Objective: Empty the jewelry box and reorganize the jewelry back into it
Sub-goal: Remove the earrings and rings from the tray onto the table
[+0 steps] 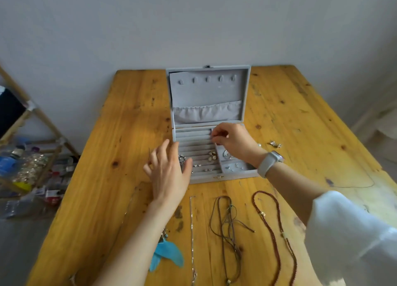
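The right hand [231, 140] pinched something too small to identify over the ring rolls of the open grey velvet jewelry box [211, 122] mid-table. The left hand [169, 170], fingers spread and empty, steadied the box's left edge. Refilling seemed underway; next, the beaded brown necklace [277, 238] and the other chains on the yellow pine table [107, 156] likely needed hanging.

We find bare wooden table [120, 118] left and right of the open jewelry box [206, 122], while its upright lid blocks the far side, our left hand [169, 169] and right hand [232, 139] cover the tray, and laid-out necklaces [225, 221] crowd the near edge.
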`<state>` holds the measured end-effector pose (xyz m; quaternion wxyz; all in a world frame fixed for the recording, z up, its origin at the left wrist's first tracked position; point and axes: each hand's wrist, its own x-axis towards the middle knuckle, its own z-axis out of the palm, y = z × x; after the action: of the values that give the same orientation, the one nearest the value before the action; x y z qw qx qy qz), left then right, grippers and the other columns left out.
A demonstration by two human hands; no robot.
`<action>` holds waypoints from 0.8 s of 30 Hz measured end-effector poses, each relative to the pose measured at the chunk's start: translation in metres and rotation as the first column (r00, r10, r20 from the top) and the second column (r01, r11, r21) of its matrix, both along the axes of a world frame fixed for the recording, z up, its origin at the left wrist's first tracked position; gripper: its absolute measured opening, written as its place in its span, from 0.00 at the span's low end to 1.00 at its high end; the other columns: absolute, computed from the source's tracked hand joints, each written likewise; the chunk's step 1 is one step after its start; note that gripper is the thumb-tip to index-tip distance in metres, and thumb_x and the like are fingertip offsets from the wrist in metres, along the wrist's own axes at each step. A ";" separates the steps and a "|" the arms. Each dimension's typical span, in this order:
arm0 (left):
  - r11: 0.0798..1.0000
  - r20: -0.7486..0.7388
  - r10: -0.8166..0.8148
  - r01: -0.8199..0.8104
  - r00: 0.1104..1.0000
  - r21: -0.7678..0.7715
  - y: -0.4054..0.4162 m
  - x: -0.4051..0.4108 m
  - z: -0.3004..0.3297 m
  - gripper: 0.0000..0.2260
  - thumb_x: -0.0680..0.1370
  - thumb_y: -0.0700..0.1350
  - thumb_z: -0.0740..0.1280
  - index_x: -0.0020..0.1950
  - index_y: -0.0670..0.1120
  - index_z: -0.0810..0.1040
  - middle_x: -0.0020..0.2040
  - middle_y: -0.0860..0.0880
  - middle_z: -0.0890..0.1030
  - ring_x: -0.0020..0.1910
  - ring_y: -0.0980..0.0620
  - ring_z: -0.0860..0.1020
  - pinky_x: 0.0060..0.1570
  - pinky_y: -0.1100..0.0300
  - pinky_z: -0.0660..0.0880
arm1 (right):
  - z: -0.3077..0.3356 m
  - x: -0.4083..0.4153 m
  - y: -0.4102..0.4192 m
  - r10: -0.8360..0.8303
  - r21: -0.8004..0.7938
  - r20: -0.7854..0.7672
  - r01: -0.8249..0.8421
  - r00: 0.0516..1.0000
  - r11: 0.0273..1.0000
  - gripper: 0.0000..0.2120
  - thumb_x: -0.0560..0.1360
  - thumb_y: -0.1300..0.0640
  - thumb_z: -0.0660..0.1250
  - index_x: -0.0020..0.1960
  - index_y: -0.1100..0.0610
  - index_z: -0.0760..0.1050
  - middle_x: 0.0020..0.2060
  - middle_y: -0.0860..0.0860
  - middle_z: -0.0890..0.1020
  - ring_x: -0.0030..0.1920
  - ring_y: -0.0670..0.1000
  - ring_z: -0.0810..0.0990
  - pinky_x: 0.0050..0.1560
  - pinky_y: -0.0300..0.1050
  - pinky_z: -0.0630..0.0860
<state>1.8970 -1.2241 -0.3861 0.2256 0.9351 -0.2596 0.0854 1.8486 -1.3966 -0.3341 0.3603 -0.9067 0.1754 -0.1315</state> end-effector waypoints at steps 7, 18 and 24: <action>0.968 0.168 -0.232 0.244 0.958 -0.052 -0.068 -0.042 0.007 0.17 0.71 0.49 0.64 0.58 0.45 0.78 0.61 0.44 0.76 0.59 0.43 0.75 0.51 0.44 0.70 | -0.011 -0.087 -0.090 -0.449 0.019 0.073 0.449 0.890 0.893 0.06 0.73 0.63 0.67 0.49 0.63 0.78 0.39 0.54 0.78 0.41 0.51 0.74 0.41 0.38 0.66; 0.915 0.115 -0.385 0.362 0.916 0.175 -0.113 -0.074 -0.013 0.25 0.77 0.55 0.49 0.65 0.44 0.73 0.65 0.46 0.75 0.67 0.48 0.70 0.64 0.46 0.64 | -0.056 -0.106 -0.133 -0.432 -0.148 -0.063 0.420 0.900 0.896 0.07 0.76 0.63 0.63 0.53 0.62 0.76 0.49 0.57 0.75 0.47 0.54 0.73 0.47 0.41 0.66; 0.915 0.126 -0.383 0.357 0.915 0.188 -0.113 -0.074 -0.014 0.25 0.78 0.55 0.48 0.66 0.44 0.72 0.65 0.44 0.74 0.67 0.46 0.69 0.65 0.46 0.63 | -0.054 -0.109 -0.136 -0.346 -0.228 -0.102 0.317 0.933 0.921 0.11 0.76 0.63 0.62 0.57 0.62 0.76 0.54 0.59 0.74 0.54 0.59 0.73 0.53 0.42 0.67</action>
<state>1.8229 -1.3373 -0.3999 0.1399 0.8739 -0.4557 0.0948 1.7392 -1.5329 -0.3877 0.2227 -0.9034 0.3368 -0.1441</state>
